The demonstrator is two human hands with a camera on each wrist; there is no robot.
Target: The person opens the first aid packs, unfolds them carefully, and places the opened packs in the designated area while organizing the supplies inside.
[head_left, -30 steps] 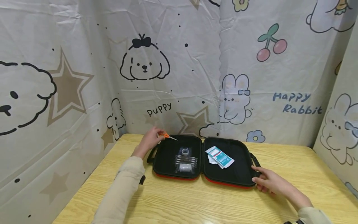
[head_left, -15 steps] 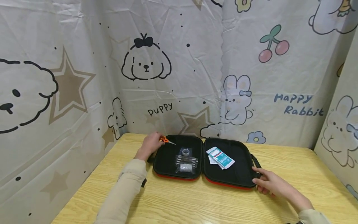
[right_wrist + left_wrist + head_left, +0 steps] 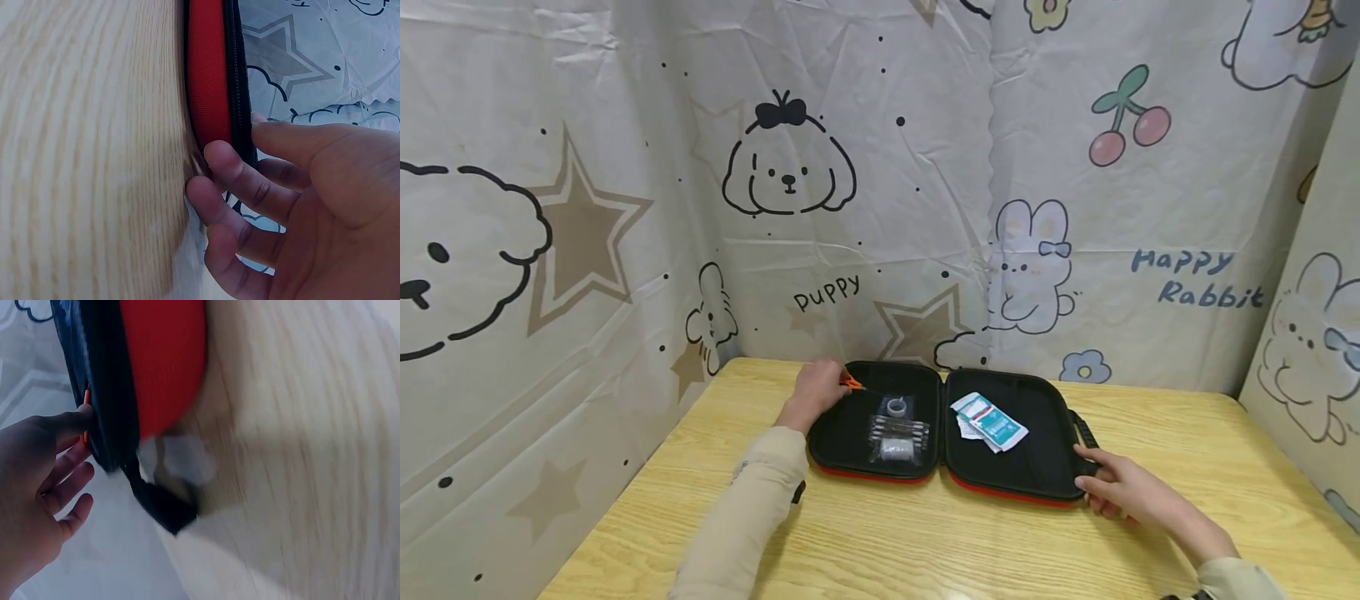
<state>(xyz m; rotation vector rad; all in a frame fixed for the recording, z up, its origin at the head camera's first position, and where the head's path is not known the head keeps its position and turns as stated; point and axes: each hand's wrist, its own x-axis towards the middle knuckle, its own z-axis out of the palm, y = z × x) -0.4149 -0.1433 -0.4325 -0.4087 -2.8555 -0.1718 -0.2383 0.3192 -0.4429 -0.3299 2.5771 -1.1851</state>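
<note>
My left hand [image 3: 818, 390] pinches the orange handles of a pair of scissors [image 3: 852, 382] low over the far left corner of an opened zip case [image 3: 842, 433], black inside and red outside. The blades are hard to make out against the black lining. In the left wrist view the orange handle [image 3: 86, 397] shows between thumb and fingers, beside the case rim. At the case's right edge, my right hand [image 3: 1131, 487] grips the rim, thumb on top and fingers curled below against the red shell [image 3: 209, 75].
In the left half lie a roll of tape [image 3: 897, 406], a pack of cotton swabs [image 3: 898, 429] and a wrapped white roll [image 3: 897, 450]. Teal and white packets [image 3: 992, 423] lie in the right half. Behind the wooden table [image 3: 880, 542] hangs a printed curtain [image 3: 917, 183].
My left hand has moved right and down with the scissors, from above the case's far left corner to lower over its left half. My right hand stays at the rim.
</note>
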